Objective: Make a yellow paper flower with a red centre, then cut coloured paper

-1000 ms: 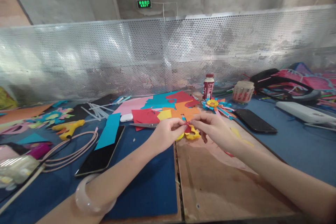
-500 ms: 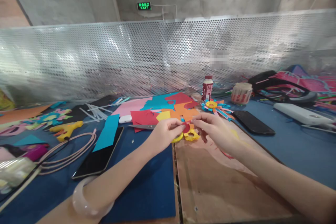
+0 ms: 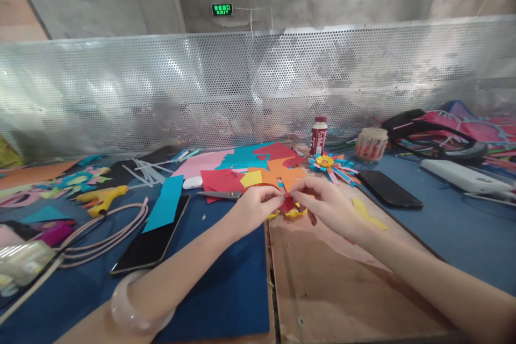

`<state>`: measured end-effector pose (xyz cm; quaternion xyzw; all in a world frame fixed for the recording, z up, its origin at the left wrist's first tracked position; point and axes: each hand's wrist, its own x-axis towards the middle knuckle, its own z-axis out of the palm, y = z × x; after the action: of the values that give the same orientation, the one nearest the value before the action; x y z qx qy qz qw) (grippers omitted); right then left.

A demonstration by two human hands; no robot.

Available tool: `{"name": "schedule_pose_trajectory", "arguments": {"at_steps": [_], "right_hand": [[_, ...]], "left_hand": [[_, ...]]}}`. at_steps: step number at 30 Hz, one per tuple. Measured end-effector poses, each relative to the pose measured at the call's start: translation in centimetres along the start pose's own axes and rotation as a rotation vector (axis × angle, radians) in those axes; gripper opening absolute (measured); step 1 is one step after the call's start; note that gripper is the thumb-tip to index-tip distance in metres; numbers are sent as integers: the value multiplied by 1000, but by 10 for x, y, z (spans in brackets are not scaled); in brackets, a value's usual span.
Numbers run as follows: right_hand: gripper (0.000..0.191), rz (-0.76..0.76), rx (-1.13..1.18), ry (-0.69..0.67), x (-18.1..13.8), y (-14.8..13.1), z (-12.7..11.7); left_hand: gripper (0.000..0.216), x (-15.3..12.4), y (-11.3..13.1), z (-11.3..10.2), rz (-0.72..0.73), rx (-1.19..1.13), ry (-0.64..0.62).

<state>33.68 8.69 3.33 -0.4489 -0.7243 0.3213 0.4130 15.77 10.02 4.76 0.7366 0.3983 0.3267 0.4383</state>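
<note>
A small red paper piece (image 3: 287, 203) is pinched between my two hands above the middle of the table. My left hand (image 3: 260, 205) grips its left side with thumb and forefinger. On the other side my right hand (image 3: 322, 201) has its fingertips closed on the piece; part of it is hidden by the fingers. Just beneath lies a yellow paper flower shape (image 3: 295, 213), mostly covered. Scissors (image 3: 220, 194) rest left of my left hand, blades pointing left. Behind the hands spread red paper (image 3: 217, 183), orange paper (image 3: 290, 174) and blue paper (image 3: 242, 157) with cut-outs.
A layered paper flower (image 3: 324, 161), a coffee bottle (image 3: 318, 137) and a jar (image 3: 371, 145) stand behind. Phones lie at right (image 3: 390, 189) and left (image 3: 151, 247). A yellow glue gun (image 3: 100, 200) and coiled cable (image 3: 133, 226) are at left. A perforated metal screen (image 3: 226, 86) closes the back.
Both hands have shifted slightly downward with the red paper piece, which is now tilted differently. More of the yellow flower shape is covered. Yellow scraps right of my right hand show more.
</note>
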Motion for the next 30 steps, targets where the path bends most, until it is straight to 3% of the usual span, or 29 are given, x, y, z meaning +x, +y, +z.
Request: {"name": "schedule_pose_trajectory", "arguments": {"at_steps": [11, 30], "right_hand": [[20, 52, 75, 28, 2, 0, 0], [14, 110, 134, 44, 2, -7, -1]], "left_hand": [[27, 1, -3, -2, 42, 124, 62], [23, -1, 2, 0, 28, 118, 91]]}}
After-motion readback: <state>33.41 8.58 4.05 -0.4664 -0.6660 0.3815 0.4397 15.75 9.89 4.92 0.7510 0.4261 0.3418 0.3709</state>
